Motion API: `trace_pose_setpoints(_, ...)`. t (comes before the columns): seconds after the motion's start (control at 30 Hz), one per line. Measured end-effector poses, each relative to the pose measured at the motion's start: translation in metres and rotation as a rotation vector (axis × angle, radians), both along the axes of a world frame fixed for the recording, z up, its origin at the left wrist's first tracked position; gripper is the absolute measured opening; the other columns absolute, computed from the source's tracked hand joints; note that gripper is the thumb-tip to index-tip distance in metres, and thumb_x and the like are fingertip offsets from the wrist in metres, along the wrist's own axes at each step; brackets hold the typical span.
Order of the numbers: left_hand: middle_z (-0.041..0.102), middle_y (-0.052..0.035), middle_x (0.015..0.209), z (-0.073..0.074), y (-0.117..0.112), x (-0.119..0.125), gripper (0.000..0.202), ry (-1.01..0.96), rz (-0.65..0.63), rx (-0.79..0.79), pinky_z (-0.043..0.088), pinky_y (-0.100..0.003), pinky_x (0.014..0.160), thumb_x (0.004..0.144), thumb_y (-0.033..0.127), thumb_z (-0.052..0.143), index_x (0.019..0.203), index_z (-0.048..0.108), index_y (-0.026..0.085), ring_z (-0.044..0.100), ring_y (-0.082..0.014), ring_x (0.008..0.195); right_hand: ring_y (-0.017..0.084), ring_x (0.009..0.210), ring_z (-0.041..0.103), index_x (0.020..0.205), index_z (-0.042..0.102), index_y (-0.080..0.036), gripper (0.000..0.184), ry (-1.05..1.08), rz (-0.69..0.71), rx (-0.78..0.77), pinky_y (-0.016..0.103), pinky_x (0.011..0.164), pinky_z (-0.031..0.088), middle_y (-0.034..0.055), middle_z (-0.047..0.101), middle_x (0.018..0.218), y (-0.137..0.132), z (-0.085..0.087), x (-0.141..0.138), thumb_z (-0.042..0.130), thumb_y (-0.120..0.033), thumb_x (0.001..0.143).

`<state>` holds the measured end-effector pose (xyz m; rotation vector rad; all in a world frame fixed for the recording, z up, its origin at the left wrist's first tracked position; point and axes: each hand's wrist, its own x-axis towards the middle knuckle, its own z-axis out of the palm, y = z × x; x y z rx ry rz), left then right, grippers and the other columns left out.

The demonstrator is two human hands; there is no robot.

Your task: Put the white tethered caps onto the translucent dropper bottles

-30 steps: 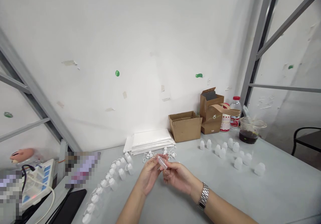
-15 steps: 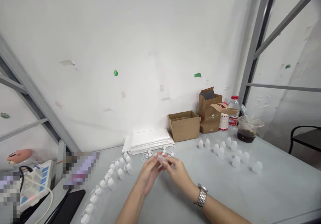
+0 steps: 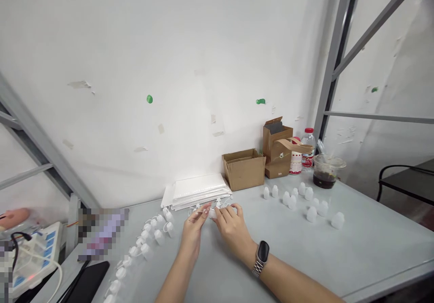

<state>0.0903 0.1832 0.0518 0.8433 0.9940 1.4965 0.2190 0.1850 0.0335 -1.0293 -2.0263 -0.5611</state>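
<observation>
My right hand [image 3: 231, 225], with a watch on the wrist, grips a small translucent white bottle [image 3: 212, 213] lying sideways above the table. Close by its left end, my left hand [image 3: 194, 226] pinches a thin white piece, seemingly a strapped cap; the fingers partly hide it. Loose white strapped caps [image 3: 219, 201] lie just beyond my hands. A curved row of capped bottles [image 3: 145, 249] stands to the left of my left arm. On the right, several uncapped translucent bottles [image 3: 312, 214] stand in a loose group.
Behind my hands lies a stack of white flat packets [image 3: 200, 190]. An open cardboard box [image 3: 246, 172], a brown paper bag [image 3: 280, 153], a red-capped bottle [image 3: 308, 147] and a tub of dark liquid [image 3: 324, 178] stand at the back right. A power strip [image 3: 40, 253] and black phone-like slab [image 3: 88, 282] lie left.
My right hand has turned over, its back now upward over the bottle. My left fingers have drawn slightly away to the left. The whole view has shifted a little.
</observation>
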Motion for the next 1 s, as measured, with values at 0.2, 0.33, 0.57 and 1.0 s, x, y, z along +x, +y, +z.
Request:
trace_pose_setpoints(0.2, 0.070, -0.0099, 0.096, -0.001, 0.002, -0.002, 0.032, -0.056, 0.005, -0.037, 0.034, -0.037, 0.097, 0.050, 0.032, 0.078, 0.077, 0.072, 0.016, 0.056, -0.0255, 0.105, 0.020, 0.078, 0.051, 0.111, 0.052, -0.011, 0.025, 0.007, 0.016, -0.055, 0.040, 0.083, 0.029, 0.0081, 0.062, 0.083, -0.002, -0.005, -0.003, 0.042, -0.015, 0.088)
trace_pose_setpoints(0.33, 0.071, -0.0095, 0.094, 0.002, -0.002, 0.002, 0.030, -0.061, -0.037, -0.013, 0.036, -0.035, 0.093, 0.055, 0.033, 0.076, 0.078, 0.071, 0.015, 0.057, -0.0245, 0.101, 0.020, 0.078, 0.051, 0.106, 0.054, -0.012, 0.023, 0.138, 0.103, -0.168, 0.040, 0.082, 0.029, 0.0090, 0.063, 0.085, -0.006, -0.003, -0.004, 0.041, -0.017, 0.088)
trace_pose_setpoints(0.57, 0.065, -0.0130, 0.109, 0.017, -0.014, 0.007, 0.045, -0.078, -0.225, -0.074, 0.044, -0.030, 0.072, 0.070, 0.051, 0.058, 0.095, 0.067, 0.015, 0.056, -0.0264, 0.102, 0.014, 0.061, 0.049, 0.064, 0.057, -0.016, 0.036, 0.847, 0.679, -1.101, 0.028, 0.062, 0.037, 0.0009, 0.056, 0.062, -0.011, 0.014, -0.003, 0.049, -0.047, 0.081)
trace_pose_setpoints(1.0, 0.067, -0.0129, 0.103, 0.019, -0.013, 0.000, 0.030, -0.128, -0.302, -0.112, 0.045, -0.028, 0.079, 0.065, 0.036, 0.069, 0.085, 0.070, 0.013, 0.055, -0.0247, 0.105, 0.011, 0.053, 0.042, 0.057, 0.062, -0.014, 0.032, 1.241, 1.000, -1.398, 0.026, 0.058, 0.029, -0.0008, 0.053, 0.052, -0.016, 0.018, -0.007, 0.067, -0.044, 0.066)
